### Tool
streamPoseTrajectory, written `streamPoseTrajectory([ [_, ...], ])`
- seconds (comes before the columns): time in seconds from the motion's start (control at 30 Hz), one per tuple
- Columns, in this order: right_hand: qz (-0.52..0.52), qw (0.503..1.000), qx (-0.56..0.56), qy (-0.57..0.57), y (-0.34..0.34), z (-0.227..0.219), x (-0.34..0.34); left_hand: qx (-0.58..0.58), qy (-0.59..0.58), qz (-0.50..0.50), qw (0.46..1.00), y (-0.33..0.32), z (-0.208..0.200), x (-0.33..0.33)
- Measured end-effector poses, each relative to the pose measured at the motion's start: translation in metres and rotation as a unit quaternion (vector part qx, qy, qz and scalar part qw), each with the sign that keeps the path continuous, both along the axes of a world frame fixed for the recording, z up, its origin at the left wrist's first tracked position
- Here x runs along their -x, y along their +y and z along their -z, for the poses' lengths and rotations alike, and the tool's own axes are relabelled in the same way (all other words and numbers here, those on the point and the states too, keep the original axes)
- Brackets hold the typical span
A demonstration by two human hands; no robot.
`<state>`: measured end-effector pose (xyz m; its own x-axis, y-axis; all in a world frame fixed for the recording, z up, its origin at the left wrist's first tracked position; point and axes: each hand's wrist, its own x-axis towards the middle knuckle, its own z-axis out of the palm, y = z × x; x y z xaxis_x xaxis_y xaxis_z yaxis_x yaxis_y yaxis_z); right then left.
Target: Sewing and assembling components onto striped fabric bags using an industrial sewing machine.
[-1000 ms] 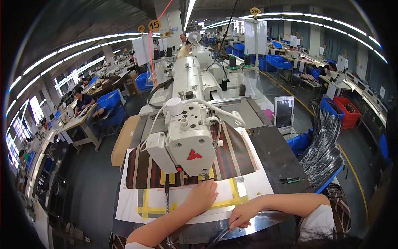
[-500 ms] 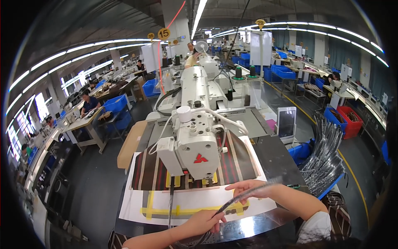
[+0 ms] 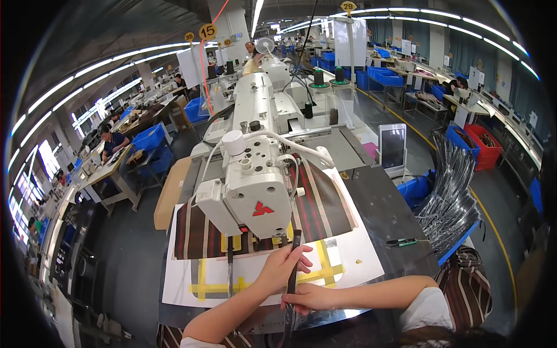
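A dark strap (image 3: pixel 292 281) is being gripped by the left hand (image 3: pixel 282 268) and the right hand (image 3: pixel 308 297) at lower centre of the frame, apparently being held at two points for straightness, its tip being pointed toward the central sewing machine (image 3: pixel 258 200)

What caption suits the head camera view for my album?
Left grip and right grip hold a dark strap before a white sewing machine over striped fabric.
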<state>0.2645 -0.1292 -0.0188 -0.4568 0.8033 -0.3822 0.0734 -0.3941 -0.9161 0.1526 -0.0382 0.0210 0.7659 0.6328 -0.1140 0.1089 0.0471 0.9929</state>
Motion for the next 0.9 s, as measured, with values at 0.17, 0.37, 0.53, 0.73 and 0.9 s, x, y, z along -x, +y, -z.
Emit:
streamPoseTrajectory([
  [0.17, 0.03, 0.998, -0.061, 0.006, 0.018, 0.018, -0.017, 0.028, 0.106, 0.012, 0.994, -0.008, -0.007, -0.004],
  [0.37, 0.148, 0.968, -0.127, -0.158, 0.039, -0.036, -0.06, -0.071, 0.0, -0.028, 0.997, 0.007, 0.045, 0.011],
  [0.53, 0.216, 0.944, -0.206, -0.141, 0.063, -0.012, -0.076, 0.034, 0.074, 0.086, 0.993, -0.003, 0.043, 0.004],
  [0.73, 0.267, 0.936, -0.166, -0.158, 0.097, 0.003, -0.098, 0.085, 0.055, 0.133, 0.986, -0.016, 0.046, 0.014],
  [0.9, 0.253, 0.953, -0.117, -0.119, 0.122, 0.014, -0.088, -0.333, 0.107, -0.077, 0.934, 0.003, 0.025, 0.027],
])
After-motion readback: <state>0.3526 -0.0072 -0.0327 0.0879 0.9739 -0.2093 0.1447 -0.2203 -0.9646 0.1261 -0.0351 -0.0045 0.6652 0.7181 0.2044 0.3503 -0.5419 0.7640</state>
